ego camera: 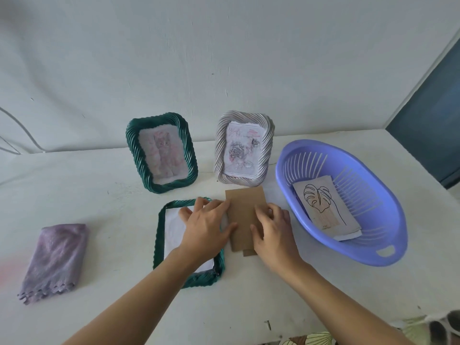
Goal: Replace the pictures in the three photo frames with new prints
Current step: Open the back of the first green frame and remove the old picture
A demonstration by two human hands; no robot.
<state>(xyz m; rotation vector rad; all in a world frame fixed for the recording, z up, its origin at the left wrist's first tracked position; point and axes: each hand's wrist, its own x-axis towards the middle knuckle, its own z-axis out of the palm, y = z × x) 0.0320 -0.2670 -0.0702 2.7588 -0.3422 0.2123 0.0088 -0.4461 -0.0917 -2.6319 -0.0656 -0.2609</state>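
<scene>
Folded purple cloth (57, 260) far left. Green photo frame (199, 280) lies face-down on the table, white sheet (174, 227) inside; left hand (206, 227) presses it, fingers straight. Right hand (273, 230) rests bent fingertips on the brown backing board (245, 207) just beside; grip unclear. Likely next: slide the board over the sheet.

A home is suggested by a plastic basket (361, 255) at 3 o'clock, a folded cloth (56, 260) at 8 o'clock, on a white table (112, 245).
</scene>
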